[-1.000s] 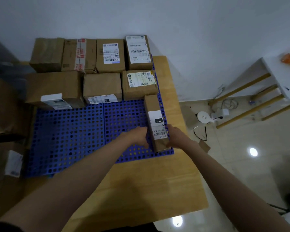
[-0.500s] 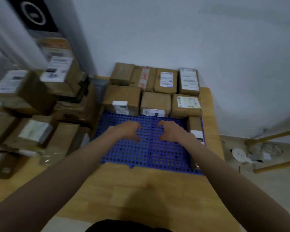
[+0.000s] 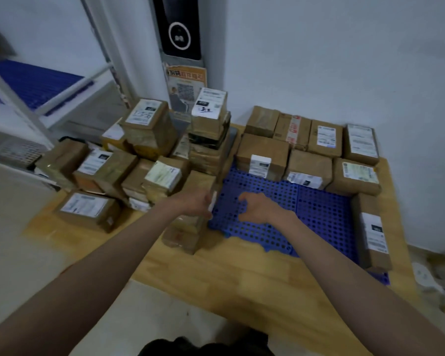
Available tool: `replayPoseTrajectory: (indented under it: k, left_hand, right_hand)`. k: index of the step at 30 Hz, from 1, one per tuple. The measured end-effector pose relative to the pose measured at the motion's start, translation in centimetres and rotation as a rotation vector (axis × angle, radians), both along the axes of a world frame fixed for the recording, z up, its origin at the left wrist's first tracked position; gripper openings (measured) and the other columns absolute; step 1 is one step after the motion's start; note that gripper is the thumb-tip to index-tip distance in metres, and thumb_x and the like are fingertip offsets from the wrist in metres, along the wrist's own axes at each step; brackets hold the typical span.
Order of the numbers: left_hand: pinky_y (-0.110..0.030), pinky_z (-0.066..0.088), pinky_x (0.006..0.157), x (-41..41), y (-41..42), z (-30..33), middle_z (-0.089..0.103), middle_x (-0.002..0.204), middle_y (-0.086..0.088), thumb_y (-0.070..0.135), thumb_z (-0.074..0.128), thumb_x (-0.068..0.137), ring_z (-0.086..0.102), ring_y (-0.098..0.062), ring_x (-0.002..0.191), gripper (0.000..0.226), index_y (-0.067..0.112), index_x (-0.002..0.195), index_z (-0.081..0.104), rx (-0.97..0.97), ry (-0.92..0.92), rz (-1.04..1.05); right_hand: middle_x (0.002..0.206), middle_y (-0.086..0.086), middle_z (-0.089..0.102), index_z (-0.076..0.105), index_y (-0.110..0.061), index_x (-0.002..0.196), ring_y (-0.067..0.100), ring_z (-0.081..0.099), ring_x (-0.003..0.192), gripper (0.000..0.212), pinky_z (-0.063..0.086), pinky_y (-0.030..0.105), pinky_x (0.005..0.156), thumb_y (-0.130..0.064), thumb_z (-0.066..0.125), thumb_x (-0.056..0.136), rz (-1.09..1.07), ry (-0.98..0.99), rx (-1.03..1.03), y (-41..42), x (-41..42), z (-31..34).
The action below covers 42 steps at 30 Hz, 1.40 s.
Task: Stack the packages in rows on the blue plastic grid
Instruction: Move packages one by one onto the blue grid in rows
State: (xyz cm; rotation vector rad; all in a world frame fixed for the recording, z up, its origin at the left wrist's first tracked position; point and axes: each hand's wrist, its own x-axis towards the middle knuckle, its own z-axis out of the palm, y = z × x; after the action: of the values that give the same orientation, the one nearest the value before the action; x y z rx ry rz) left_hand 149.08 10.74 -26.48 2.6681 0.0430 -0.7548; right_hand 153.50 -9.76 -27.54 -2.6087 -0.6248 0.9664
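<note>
**Packages part-stacked on the grid, left hand at the loose pile**

Packages of brown cardboard [image 3: 263, 155], most with white shipping labels, fill the far side of the blue perforated plastic grid [image 3: 319, 214] in two rows: four along the white wall [image 3: 344, 60] and three just in front of them, touching side by side. One long narrow brown box with a white label [image 3: 371, 232] lies along the grid's right edge, its far end near the front row. The grid itself sits on the right part of the pale wooden bench [image 3: 242, 273], and its near-left area is bare blue plastic.

To the left of the grid a loose heap of taped cardboard boxes [image 3: 129, 165] is piled several layers high (labels facing various ways), with a tall stack [image 3: 208, 134] at the back next to a dark panel on the wall.

The left hand [image 3: 194, 204] is at a brown taped box [image 3: 190, 227] standing at the grid's left edge; the fingers curl at its upper right corner, but blur keeps me from telling whether the grip is closed on the box or only touching it. The right hand [image 3: 261, 210] hovers just above the bare grid, fingers loosely curled, holding nothing. The two hands are near each other, not touching.

A white metal shelf frame [image 3: 36, 98] with blue panels stands at the far left.
</note>
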Motion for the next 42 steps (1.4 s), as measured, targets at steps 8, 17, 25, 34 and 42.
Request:
replayPoseTrajectory:
  k: [8,17,25,34,42]
  left_hand:
    - [-0.038,0.048,0.087,-4.8,7.7,-2.1,0.051,0.125,-0.010,0.035,0.076,0.080,0.053,-0.027,0.110,0.065,0.011,0.132,0.043,0.064,-0.020,0.085]
    - [-0.038,0.046,0.099,-3.8,9.0,-3.5,0.043,0.145,-0.010,0.033,0.080,0.077,0.046,-0.027,0.128,0.090,0.009,0.147,0.030,-0.059,0.003,0.118]
    - [-0.035,0.042,0.100,-1.6,8.3,-4.2,0.040,0.146,-0.011,0.028,0.081,0.075,0.042,-0.028,0.131,0.092,0.009,0.147,0.026,-0.053,0.020,0.099]
    - [-0.034,0.046,0.084,1.2,6.3,-3.6,0.050,0.130,-0.011,0.032,0.084,0.070,0.052,-0.028,0.117,0.088,0.009,0.136,0.032,-0.027,0.003,0.091]
    - [-0.033,0.049,0.085,5.2,-0.5,-2.9,0.050,0.128,-0.004,0.037,0.082,0.068,0.052,-0.022,0.113,0.083,0.016,0.134,0.036,-0.156,-0.027,0.020]
  right_hand:
    - [0.084,0.001,0.053,0.028,-0.009,0.149,0.020,0.055,0.074,0.073,0.041,0.028,0.056,-0.033,0.066,0.092,-0.090,0.065,0.040,8.2,-5.0,-2.2]
    - [0.148,0.010,0.041,0.022,-0.011,0.153,0.027,0.048,0.129,0.089,0.047,0.036,0.101,-0.040,0.071,0.086,-0.190,0.094,0.119,10.6,-5.1,-4.0]
    - [0.137,0.009,0.049,0.018,-0.012,0.154,0.024,0.058,0.112,0.090,0.056,0.031,0.083,-0.033,0.072,0.085,-0.212,0.177,0.145,11.2,-2.2,-5.4]
    - [0.121,0.003,0.047,0.014,-0.012,0.152,0.019,0.055,0.100,0.100,0.052,0.024,0.065,-0.021,0.078,0.076,-0.249,0.206,0.218,9.8,-0.5,-5.2]
    - [0.122,0.001,0.050,0.025,-0.017,0.149,0.015,0.053,0.100,0.092,0.047,0.016,0.071,-0.016,0.080,0.075,-0.394,0.158,0.309,1.8,1.6,-3.4]
